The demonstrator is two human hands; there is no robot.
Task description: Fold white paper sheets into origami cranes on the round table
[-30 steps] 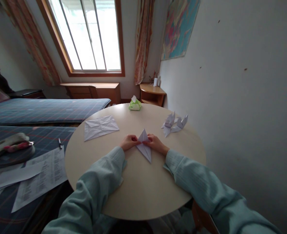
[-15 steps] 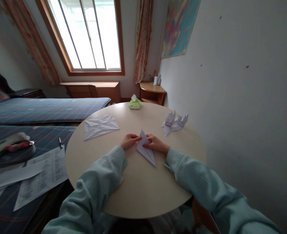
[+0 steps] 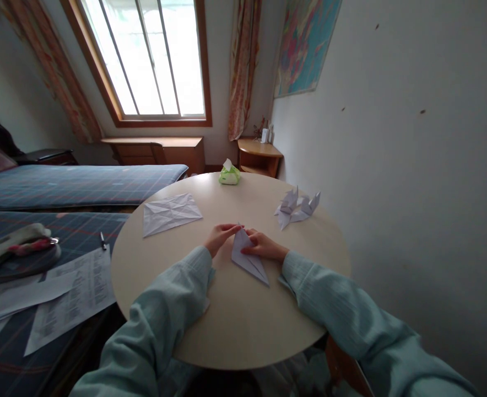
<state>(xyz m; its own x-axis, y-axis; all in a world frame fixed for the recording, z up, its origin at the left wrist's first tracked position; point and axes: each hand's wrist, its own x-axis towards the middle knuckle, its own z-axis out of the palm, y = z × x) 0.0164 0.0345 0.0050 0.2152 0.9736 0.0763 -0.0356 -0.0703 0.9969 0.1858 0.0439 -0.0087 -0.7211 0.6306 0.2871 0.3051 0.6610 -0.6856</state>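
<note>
A folded sheet of white paper (image 3: pixel 245 260), kite-like in outline, lies on the round table (image 3: pixel 222 325) in front of me. My left hand (image 3: pixel 221 237) pinches its far tip between thumb and fingers. Across the paper's right side, my right hand (image 3: pixel 266 245) grips it, thumb on top and fingers near the upper edge. The paper's lower point sticks out toward me, beneath the right hand. Part of the upper edge is hidden by my fingers.
A creased, flattened paper sheet (image 3: pixel 172 214) is on the table's left. Folded paper figures (image 3: pixel 297 207) stand at the right, beside the wall. A green tissue pack (image 3: pixel 229 173) sits at the far edge. Printed papers (image 3: pixel 72 298) and a pen (image 3: pixel 103 241) lie on the bed at left.
My left hand has shifted up to the paper's far tip. The paper has turned slightly, its lower point swinging right. My right hand keeps its hold.
</note>
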